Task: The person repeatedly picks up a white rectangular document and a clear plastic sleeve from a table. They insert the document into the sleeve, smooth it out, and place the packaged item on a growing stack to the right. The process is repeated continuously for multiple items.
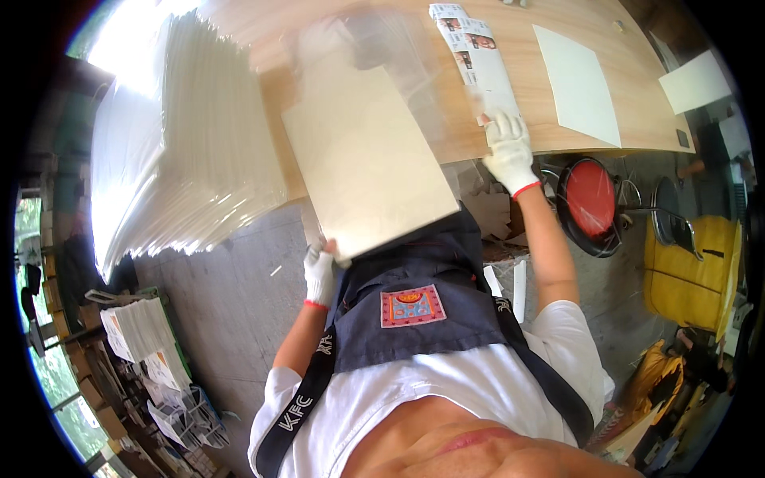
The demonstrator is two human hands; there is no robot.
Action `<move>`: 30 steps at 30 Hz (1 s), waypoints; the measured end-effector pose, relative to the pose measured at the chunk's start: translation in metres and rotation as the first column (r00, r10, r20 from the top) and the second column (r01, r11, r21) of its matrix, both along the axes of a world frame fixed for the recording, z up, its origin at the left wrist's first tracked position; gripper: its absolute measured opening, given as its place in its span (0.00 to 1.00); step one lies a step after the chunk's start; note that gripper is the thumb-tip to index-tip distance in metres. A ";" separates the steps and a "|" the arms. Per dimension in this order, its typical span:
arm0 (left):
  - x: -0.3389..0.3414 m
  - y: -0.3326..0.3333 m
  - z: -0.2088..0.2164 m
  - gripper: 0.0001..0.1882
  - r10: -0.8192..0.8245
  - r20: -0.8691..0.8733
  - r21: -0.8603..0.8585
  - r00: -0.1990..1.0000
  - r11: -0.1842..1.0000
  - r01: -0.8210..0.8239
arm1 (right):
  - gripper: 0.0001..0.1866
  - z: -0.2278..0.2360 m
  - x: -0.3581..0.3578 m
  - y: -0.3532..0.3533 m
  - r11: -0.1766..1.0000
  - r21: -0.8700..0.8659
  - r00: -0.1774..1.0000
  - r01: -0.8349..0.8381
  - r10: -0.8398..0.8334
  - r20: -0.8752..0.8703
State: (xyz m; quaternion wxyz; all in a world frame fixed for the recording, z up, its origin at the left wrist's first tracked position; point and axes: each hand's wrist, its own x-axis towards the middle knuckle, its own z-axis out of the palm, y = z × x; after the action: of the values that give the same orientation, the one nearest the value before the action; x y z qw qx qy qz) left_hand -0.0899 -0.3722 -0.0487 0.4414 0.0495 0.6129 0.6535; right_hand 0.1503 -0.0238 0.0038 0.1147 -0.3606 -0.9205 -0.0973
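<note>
A cream rectangular board (374,163) lies tilted over the table's near edge, its lower end reaching toward my lap. My left hand (319,275), in a white knit glove with a red cuff, grips the board's near left corner. Under and beyond the board spreads a clear plastic bag (398,48). To the right, my right hand (508,151), gloved alike, is at the near end of an overlapping row of white printed cards (482,64). Its fingertips are closed on the nearest card; bare fingertips show there, slightly blurred.
A tall stack of plastic-wrapped sheets (191,151) leans over the left of the wooden table (550,12). White sheets (578,88) lie at the right. Beside the table are a red stool (590,195) and a yellow container (689,275). Paper piles (143,331) stand low at the left.
</note>
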 end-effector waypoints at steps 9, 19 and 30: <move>-0.038 0.061 0.031 0.23 -0.458 -0.837 -0.421 0.299 0.888 0.183 | 0.19 -0.006 0.059 0.027 0.982 0.025 0.932 -0.188 0.186 -0.310; 0.097 0.281 0.013 0.24 -0.352 0.155 0.183 0.923 0.928 0.323 | 0.18 0.026 0.119 -0.120 0.830 -0.096 0.775 -0.550 0.464 -0.429; 0.174 0.261 0.046 0.05 -0.460 -0.269 0.231 0.846 0.822 0.521 | 0.16 0.051 0.106 -0.069 0.989 0.082 0.836 -0.125 0.150 -0.528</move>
State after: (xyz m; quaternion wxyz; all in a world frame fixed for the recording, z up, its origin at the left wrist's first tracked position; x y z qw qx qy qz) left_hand 0.0845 -0.1112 -0.0029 0.5184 0.3374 0.5162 0.5925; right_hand 0.2563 -0.0928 0.0547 0.3801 -0.3038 -0.8736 -0.0056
